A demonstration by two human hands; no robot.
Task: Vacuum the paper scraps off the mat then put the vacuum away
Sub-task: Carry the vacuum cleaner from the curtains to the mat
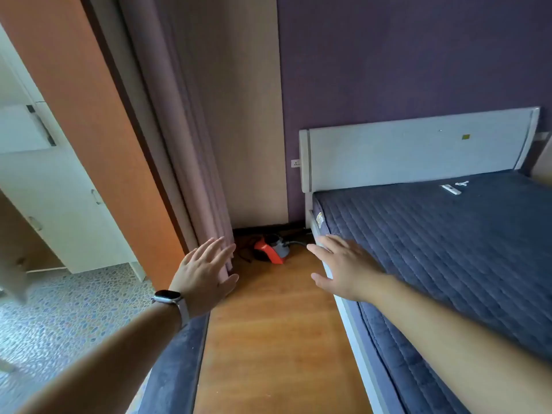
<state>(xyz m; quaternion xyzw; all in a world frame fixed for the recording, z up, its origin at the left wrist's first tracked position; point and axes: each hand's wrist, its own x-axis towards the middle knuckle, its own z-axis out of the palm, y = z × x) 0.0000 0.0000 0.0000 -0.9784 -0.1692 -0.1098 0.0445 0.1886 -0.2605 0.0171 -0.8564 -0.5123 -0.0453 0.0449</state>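
Observation:
A red and grey vacuum point(270, 250) sits on the wooden floor in the far corner, between the curtain and the bed, with a dark hose and cord around it. My left hand point(203, 277), a watch on its wrist, is stretched forward with fingers spread and holds nothing. My right hand point(343, 268) is also stretched forward with straight fingers, above the bed's edge, and holds nothing. Both hands are short of the vacuum. A blue mat point(176, 366) lies on the floor at the lower left, partly hidden by my left arm. No paper scraps show.
A bed with a dark blue quilted mattress point(448, 252) and white headboard point(418, 150) fills the right side. A mauve curtain point(191, 144) hangs at the left beside an orange door point(89, 130). A narrow strip of wooden floor point(274, 339) runs to the corner. A wall socket point(295, 163) sits beside the headboard.

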